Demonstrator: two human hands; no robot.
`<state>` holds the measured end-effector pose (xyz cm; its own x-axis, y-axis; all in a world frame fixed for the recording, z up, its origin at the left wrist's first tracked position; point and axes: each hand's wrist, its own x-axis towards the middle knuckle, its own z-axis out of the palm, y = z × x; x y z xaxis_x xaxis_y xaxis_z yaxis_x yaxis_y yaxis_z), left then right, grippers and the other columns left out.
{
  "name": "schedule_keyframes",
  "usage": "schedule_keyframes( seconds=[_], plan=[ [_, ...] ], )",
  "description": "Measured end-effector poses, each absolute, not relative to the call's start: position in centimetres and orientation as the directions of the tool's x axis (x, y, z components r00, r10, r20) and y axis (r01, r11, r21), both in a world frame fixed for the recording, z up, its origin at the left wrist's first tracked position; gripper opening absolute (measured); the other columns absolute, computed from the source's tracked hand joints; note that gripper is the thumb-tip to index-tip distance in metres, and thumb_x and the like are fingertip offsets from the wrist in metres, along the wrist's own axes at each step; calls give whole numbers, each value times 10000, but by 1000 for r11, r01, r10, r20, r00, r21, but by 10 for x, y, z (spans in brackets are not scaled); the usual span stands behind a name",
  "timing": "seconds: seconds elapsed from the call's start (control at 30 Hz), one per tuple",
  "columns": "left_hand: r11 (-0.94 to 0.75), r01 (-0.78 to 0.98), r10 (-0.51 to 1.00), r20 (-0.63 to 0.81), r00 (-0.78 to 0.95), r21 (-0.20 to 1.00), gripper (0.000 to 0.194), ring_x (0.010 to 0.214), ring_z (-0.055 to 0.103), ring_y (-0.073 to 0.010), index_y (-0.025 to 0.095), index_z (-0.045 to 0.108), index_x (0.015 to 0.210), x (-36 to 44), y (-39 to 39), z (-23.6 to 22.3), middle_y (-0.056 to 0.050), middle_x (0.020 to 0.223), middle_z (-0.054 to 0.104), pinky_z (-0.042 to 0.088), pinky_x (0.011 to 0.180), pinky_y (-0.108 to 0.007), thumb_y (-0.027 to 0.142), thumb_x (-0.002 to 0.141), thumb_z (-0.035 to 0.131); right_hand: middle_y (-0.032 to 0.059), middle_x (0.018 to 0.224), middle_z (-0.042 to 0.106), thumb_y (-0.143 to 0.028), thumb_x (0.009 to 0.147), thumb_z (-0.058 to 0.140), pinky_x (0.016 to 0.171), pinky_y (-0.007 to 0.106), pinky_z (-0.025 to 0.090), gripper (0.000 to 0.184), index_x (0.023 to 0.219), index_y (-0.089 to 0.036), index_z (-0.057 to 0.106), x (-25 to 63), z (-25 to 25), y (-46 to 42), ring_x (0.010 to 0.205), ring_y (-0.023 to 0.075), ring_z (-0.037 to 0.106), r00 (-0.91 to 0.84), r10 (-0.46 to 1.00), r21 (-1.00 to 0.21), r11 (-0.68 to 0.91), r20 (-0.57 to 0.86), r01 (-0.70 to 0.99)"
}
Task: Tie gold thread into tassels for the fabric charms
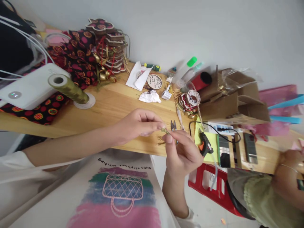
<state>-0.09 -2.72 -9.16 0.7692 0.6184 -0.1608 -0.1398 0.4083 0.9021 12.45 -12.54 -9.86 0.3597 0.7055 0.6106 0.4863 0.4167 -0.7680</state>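
Note:
My left hand [140,125] reaches in over the front of the wooden table, its thumb and fingertips pinched on a small olive-gold cord piece [163,130]. From the other side my right hand [181,148] pinches the same piece between thumb and forefinger. Thin frayed strands [161,139] hang just below the fingertips; I cannot make out the knot clearly. Dark-tipped snips [173,124] lie right behind my right hand, partly hidden by it. A black glue gun [205,144] with an orange trigger rests on yellow paper to the right.
An olive thread spool [73,90] stands at left beside a white power bank [33,85]. Stacked ornaments with bells [114,47] stand by the wall. Crumpled tissue [149,96], a small bottle [166,92] and a cardboard box [235,104] sit behind. Another person's arm [288,177] is at right.

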Motion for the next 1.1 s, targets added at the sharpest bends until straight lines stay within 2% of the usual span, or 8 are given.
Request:
schedule_keyframes(
  seconds=[0.2,0.37,0.53,0.73,0.8,0.9,0.97,1.1],
  plan=[
    [487,-202,630,-182,755,850,161,442,327,-56,148,632,701,1,-32,-93,75,467,408,238,429,-198,269,754,723,37,966,717,-27,820,660,753,338,594,304,987,-262,758,120,-101,-122,921,178,689,438,632,-758,419,639,500],
    [472,-184,637,-189,748,862,231,451,327,-52,147,633,694,2,-32,-95,69,489,421,242,436,-199,337,767,742,38,923,745,-91,854,662,697,350,626,199,944,-246,748,116,-102,-123,797,179,723,472,687,-832,427,553,353],
    [391,-127,685,-196,702,912,208,480,364,-61,147,669,734,1,-33,-97,60,524,476,257,444,-199,345,767,723,45,874,739,-118,864,668,653,327,612,136,908,-230,730,116,-103,-123,775,172,712,498,643,-809,400,582,430],
    [223,-7,746,-166,645,975,174,701,585,-120,159,714,810,1,-32,-99,5,736,686,450,658,-247,327,792,669,32,868,733,-43,826,663,640,303,612,197,920,-206,723,119,-106,-119,797,161,709,453,537,-688,402,712,604],
    [154,28,799,-141,585,988,213,805,630,-151,159,723,890,-1,-32,-99,-23,855,728,468,723,-272,345,793,683,34,871,734,-29,816,665,644,303,617,214,929,-201,723,121,-106,-118,802,162,711,436,493,-640,394,753,660],
    [61,69,876,-86,475,996,192,802,642,-148,166,736,897,-4,-34,-92,-18,858,743,463,720,-270,323,791,706,40,871,739,-22,812,669,656,303,629,210,931,-188,721,124,-107,-117,791,160,716,374,439,-541,360,817,760],
    [77,45,869,-89,487,996,116,794,655,-134,176,754,829,-7,-38,-85,-6,840,761,475,728,-253,276,779,724,45,864,744,-21,814,671,661,291,633,198,929,-174,720,125,-106,-117,782,158,722,310,418,-461,332,854,823],
    [319,-135,781,-180,598,938,52,828,703,-110,218,785,797,-6,-49,-73,28,848,791,529,755,-197,200,758,757,60,862,754,-30,825,674,696,280,643,173,943,-147,722,124,-106,-118,801,159,733,198,401,-331,296,895,896]
  ],
)
